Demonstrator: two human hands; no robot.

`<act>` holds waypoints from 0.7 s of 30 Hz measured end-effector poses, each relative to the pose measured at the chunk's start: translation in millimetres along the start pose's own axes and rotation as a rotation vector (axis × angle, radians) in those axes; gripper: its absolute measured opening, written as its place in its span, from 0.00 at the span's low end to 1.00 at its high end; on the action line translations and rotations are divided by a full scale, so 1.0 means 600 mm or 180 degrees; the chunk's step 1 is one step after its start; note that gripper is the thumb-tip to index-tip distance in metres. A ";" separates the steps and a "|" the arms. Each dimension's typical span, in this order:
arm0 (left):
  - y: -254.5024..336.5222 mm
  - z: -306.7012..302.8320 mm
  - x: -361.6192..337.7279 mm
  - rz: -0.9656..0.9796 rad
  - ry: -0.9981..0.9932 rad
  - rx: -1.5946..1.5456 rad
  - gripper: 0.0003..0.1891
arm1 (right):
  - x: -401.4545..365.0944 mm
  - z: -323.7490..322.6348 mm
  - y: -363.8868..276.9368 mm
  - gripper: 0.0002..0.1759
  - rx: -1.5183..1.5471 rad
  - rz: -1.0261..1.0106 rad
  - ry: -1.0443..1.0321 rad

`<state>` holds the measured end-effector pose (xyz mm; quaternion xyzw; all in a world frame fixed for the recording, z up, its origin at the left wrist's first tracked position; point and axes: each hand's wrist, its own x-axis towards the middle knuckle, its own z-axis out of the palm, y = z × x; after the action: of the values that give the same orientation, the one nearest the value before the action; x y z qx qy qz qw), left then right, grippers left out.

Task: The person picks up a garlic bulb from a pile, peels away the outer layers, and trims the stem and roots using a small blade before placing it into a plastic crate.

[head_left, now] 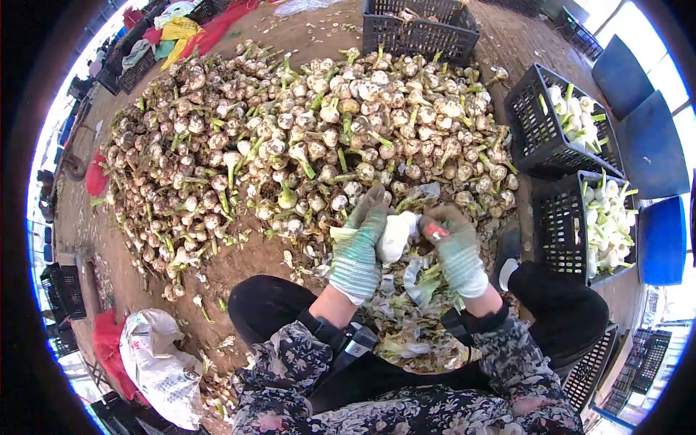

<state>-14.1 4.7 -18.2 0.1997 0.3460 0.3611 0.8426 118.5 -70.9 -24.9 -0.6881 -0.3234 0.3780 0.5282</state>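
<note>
A peeled white garlic bulb (397, 236) sits in my gloved left hand (362, 243), its fingers closed around it and a pale green stem end showing on the far side of the hand. Close against the bulb's right side is my right hand (455, 246), also gloved, with its fingers curled in. A small red spot shows at those fingers; whether it belongs to a tool or the glove I cannot make out. Below both hands lie loose garlic skins and leaf scraps (402, 330), between my knees. Just beyond spreads a big heap of unpeeled garlic bulbs (312, 138).
Two black crates of cleaned garlic stand at the right, a farther crate (523, 109) and a nearer crate (562, 228). Behind the heap is another black crate (420, 32). Blue panels (663, 239) line the right edge. A white sack (161, 366) lies at lower left.
</note>
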 end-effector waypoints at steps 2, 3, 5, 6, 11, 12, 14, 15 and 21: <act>0.009 0.003 0.005 -0.0173 -0.0081 0.0140 0.17 | -0.004 -0.007 0.010 0.19 0.0211 0.0165 -0.0409; 0.017 0.007 0.005 -0.0172 -0.0077 0.0139 0.17 | -0.008 -0.004 0.004 0.29 0.0431 0.0368 -0.0828; 0.024 0.010 -0.004 0.0306 -0.0356 -0.0109 0.17 | -0.021 -0.020 0.012 0.36 -0.0601 0.0722 -0.0808; 0.028 0.009 -0.007 0.0279 -0.0327 -0.0076 0.17 | -0.017 -0.036 0.037 0.36 -0.1511 0.0023 -0.1069; 0.017 0.005 -0.006 0.0210 -0.0383 0.0195 0.16 | -0.027 -0.025 -0.041 0.33 0.0354 -0.0375 -0.0988; 0.012 0.005 -0.006 0.0065 -0.0234 0.0035 0.15 | -0.043 -0.003 -0.095 0.26 0.0584 0.0324 -0.0869; 0.012 -0.004 -0.001 -0.0187 -0.0227 -0.0124 0.15 | -0.034 0.004 -0.063 0.21 -0.0139 -0.0538 -0.0733; 0.006 -0.017 0.007 -0.0169 -0.0232 -0.0120 0.15 | -0.032 0.012 -0.063 0.17 -0.0875 -0.1371 -0.0607; 0.020 -0.027 0.027 -0.0533 0.0481 -0.0868 0.12 | -0.062 -0.003 -0.003 0.16 -0.2228 -0.0282 -0.3108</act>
<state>-23.5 26.5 -29.3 0.0262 0.3716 0.3473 0.8606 101.3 -102.9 -15.9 -0.5538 -0.6622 0.4990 0.0761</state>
